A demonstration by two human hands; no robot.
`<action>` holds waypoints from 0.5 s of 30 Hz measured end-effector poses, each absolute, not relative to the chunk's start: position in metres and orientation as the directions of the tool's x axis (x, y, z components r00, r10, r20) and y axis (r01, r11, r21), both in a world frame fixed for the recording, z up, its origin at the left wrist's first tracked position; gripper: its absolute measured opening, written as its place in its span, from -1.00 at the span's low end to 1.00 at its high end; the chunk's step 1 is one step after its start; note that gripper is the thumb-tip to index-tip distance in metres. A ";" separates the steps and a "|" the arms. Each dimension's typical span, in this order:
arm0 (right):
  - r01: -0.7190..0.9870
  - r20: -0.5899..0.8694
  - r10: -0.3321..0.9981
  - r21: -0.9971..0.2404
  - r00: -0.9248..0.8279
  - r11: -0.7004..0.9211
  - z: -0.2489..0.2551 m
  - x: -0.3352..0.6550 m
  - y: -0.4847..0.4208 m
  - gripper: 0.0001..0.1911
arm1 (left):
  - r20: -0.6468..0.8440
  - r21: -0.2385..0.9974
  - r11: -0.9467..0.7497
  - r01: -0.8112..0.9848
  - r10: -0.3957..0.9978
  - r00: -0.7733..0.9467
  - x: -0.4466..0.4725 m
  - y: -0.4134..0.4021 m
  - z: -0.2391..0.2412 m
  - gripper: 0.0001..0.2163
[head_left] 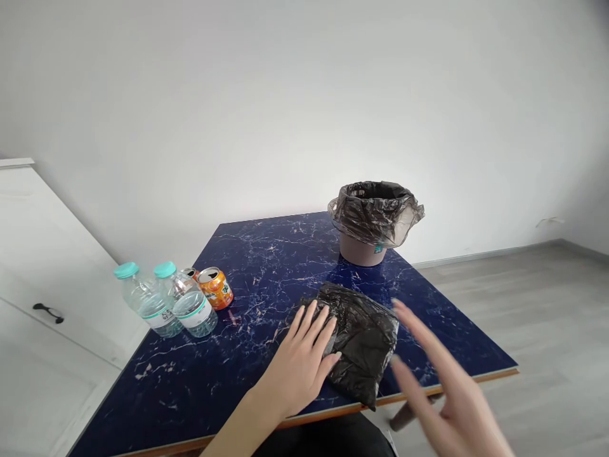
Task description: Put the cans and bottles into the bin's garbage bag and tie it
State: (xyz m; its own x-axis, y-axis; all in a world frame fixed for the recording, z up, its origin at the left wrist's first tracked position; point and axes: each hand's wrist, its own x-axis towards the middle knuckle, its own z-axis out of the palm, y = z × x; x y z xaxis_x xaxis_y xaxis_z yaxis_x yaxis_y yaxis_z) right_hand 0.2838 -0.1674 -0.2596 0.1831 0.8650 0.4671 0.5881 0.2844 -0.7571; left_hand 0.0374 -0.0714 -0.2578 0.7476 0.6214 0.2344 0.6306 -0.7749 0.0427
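My left hand (295,365) spreads on a black bag (366,346) lying lengthwise toward me; my parted right hand (459,400) hovers beside; lined bin (360,251) beyond them.

Across the blue marbled desk (266,254), capped bottles (195,311) and cans (216,290) are stood at left, a lined bin (360,251) is set farther back, a black plastic bag (364,343) is laid up front!

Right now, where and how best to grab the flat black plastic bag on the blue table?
Probably the right edge of the flat black plastic bag, pinched from the right: it lies flat, the left hand covers part of its left side, and the open right hand is beside that uncovered edge.
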 end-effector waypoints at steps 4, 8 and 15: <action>0.787 0.531 0.829 -0.429 -0.178 0.444 -0.280 0.234 -0.155 -0.18 | 0.194 0.052 -0.803 0.594 0.592 0.783 0.048 -0.061 -0.263 -0.38; 0.890 0.386 0.900 -0.310 -0.204 0.335 -0.313 0.207 -0.132 -0.17 | 0.170 0.060 -0.794 0.605 0.605 0.778 0.043 -0.052 -0.273 -0.37; 0.895 0.301 0.908 -0.248 -0.293 0.371 -0.326 0.222 -0.101 -0.33 | 0.177 0.139 -0.723 0.676 0.690 0.702 0.015 -0.040 -0.296 -0.31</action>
